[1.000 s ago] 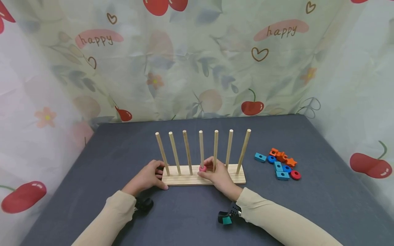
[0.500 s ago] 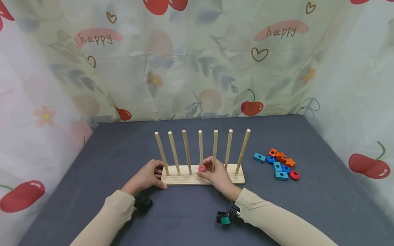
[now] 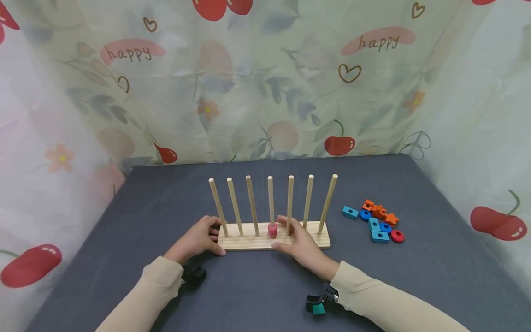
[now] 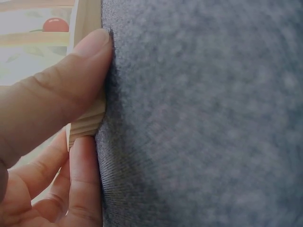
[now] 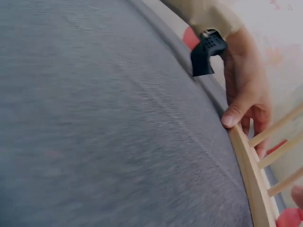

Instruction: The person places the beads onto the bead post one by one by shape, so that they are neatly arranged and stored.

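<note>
We see a pale patterned backdrop (image 3: 257, 69) of cherries, leaves, hearts and the word "happy" rising behind a dark grey table (image 3: 249, 295). Two cream sleeves reach in, the left sleeve (image 3: 143, 290) and the right sleeve (image 3: 386, 295). Between the hands, on the table, we have the wooden rack (image 3: 249, 243), a flat, long base carrying seven pegs (image 3: 251, 205) in a row. Our left hand (image 3: 201, 237) is clamped on the rack's left end, and the left wrist view shows its thumb on the long front edge and a finger against the end. Our right hand (image 3: 302, 246) stands with thumb and fingers apart, the thumb by the front edge and the fingers near the fifth peg from the left, holding nothing. A black wrist device sits at each cuff, the left wrist device (image 3: 195, 275) plain and the right wrist device (image 3: 325, 295) bearing a green patch. Right of the rack, loose pieces lie close together: three light blue blocks (image 3: 380, 240), two blue rings (image 3: 386, 230), some orange pieces (image 3: 392, 221), at least one star-shaped, and a red ring (image 3: 397, 240). Smallest, the pink pieces (image 3: 272, 231), seemingly two stacked, sit around the middle peg at its foot, just beside our right hand's opening.
</note>
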### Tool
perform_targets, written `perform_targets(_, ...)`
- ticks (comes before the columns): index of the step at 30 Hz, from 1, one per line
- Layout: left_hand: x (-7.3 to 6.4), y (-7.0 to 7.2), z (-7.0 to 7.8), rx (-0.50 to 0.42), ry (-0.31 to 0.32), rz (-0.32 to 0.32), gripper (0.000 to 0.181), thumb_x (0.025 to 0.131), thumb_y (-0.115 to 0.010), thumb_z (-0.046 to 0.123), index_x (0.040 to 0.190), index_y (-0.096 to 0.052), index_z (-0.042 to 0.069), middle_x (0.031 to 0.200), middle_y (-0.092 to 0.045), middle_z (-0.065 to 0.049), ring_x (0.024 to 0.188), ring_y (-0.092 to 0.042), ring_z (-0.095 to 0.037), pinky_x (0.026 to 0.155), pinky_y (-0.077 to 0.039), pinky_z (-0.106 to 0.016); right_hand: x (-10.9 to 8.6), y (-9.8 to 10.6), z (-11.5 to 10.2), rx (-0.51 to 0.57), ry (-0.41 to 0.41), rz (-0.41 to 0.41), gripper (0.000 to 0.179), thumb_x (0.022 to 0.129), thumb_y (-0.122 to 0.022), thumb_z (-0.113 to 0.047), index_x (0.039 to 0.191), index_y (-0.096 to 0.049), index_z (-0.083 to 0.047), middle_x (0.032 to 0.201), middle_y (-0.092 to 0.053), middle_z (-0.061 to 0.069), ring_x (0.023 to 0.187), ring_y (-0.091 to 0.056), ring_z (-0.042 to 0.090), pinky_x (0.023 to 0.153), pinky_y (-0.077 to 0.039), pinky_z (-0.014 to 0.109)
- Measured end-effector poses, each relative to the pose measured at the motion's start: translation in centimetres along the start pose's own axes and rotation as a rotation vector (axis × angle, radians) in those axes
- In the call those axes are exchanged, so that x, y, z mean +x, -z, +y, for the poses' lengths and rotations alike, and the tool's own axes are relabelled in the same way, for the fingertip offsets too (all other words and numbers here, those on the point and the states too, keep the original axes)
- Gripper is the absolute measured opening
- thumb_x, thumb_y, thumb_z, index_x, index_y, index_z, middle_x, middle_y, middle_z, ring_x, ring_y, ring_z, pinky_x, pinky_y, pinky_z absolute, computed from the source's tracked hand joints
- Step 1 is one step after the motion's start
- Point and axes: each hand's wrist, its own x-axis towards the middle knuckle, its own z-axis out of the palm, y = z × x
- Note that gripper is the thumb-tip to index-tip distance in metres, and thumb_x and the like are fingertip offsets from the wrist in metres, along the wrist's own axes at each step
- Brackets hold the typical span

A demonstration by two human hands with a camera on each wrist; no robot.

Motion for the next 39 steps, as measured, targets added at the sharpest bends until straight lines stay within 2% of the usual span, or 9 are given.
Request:
perform_targets(5,0.1,-0.1,-0.1,0.008,0.007,0.004,0.081,0.058,-0.092,0.002,0.128,-0.052,-0.003,0.122,-0.048,-0.016,0.105,-0.060,-0.027,0.086,-0.055,-0.037,-1.5,1.3,-0.2,0.018,-0.033,-0.101,0.081,0.083,-0.076,-0.008,0.148,-0.028,0.004,0.151,-0.035,0.024,0.142,-0.029,0.037,0.116,-0.025,0.050)
perform_targets(10,0.1,-0.1,-0.2,0.012,0.011,0.009,0.081,0.058,-0.092,0.002,0.128,-0.052,-0.002,0.122,-0.048,-0.016,0.107,-0.060,-0.028,0.087,-0.055,-0.038,-2.9,2.8,-0.8,0.058,-0.107,-0.189,0.088,0.085,-0.074,-0.010,0.151,-0.017,0.005,0.155,-0.023,0.027,0.145,-0.020,0.040,0.117,-0.022,0.050)
perform_targets(16,0.0,-0.2,-0.1,0.005,0.013,0.007,0.081,0.058,-0.092,0.001,0.128,-0.051,-0.003,0.122,-0.048,-0.017,0.106,-0.060,-0.028,0.087,-0.055,-0.038,-4.6,5.4,-1.9,0.122,-0.158,-0.334,0.085,0.089,-0.071,-0.016,0.150,-0.016,0.007,0.153,-0.025,0.029,0.144,-0.022,0.042,0.116,-0.022,0.053)
perform_targets(20,0.0,-0.1,-0.1,0.004,0.015,0.007,0.081,0.058,-0.092,0.001,0.128,-0.052,-0.002,0.121,-0.048,-0.016,0.107,-0.060,-0.028,0.087,-0.055,-0.038,-5.6,7.5,-3.0,0.106,-0.185,-0.364,0.085,0.091,-0.069,-0.021,0.151,-0.016,0.006,0.154,-0.025,0.029,0.142,-0.025,0.043,0.114,-0.027,0.052)
perform_targets(25,0.1,-0.1,-0.2,-0.001,0.007,0.009,0.079,0.058,-0.092,0.002,0.126,-0.053,-0.001,0.119,-0.049,-0.015,0.106,-0.060,-0.027,0.087,-0.055,-0.038,-6.9,10.9,-4.4,0.070,-0.205,-0.346,0.081,0.091,-0.068,-0.024,0.151,-0.020,0.003,0.155,-0.023,0.027,0.139,-0.031,0.045,0.105,-0.044,0.045)
perform_targets(27,0.2,-0.2,-0.3,0.002,0.002,0.010,0.079,0.058,-0.092,0.002,0.126,-0.054,0.000,0.119,-0.049,-0.014,0.106,-0.060,-0.026,0.087,-0.055,-0.038,-7.6,12.5,-4.7,0.059,-0.178,-0.340,0.077,0.093,-0.066,-0.022,0.151,-0.022,0.002,0.155,-0.023,0.027,0.138,-0.033,0.044,0.100,-0.049,0.039)
perform_targets(30,0.3,-0.2,-0.4,0.005,0.005,0.015,0.079,0.057,-0.092,0.002,0.126,-0.054,0.000,0.119,-0.049,-0.013,0.105,-0.060,-0.025,0.087,-0.055,-0.037,-8.4,15.0,-4.8,0.036,-0.115,-0.323,0.067,0.096,-0.061,-0.018,0.150,-0.026,-0.001,0.152,-0.037,0.014,0.134,-0.046,0.024,0.094,-0.052,0.030)
perform_targets(34,0.2,-0.3,-0.3,0.011,0.011,0.019,0.079,0.058,-0.092,0.002,0.127,-0.054,0.000,0.120,-0.049,-0.014,0.105,-0.060,-0.025,0.087,-0.055,-0.038,-8.9,18.1,-4.5,-0.023,-0.022,-0.242,0.055,0.098,-0.056,-0.012,0.148,-0.034,-0.006,0.140,-0.052,-0.008,0.120,-0.055,-0.002,0.090,-0.052,0.022)
perform_targets(39,0.2,-0.2,-0.3,0.015,0.019,0.020,0.079,0.058,-0.092,0.003,0.127,-0.053,0.000,0.121,-0.049,-0.014,0.105,-0.060,-0.025,0.087,-0.055,-0.038,-8.6,21.1,-3.6,-0.075,-0.009,-0.102,0.051,0.100,-0.053,-0.015,0.148,-0.035,-0.011,0.137,-0.055,-0.013,0.117,-0.056,-0.005,0.087,-0.050,0.015)
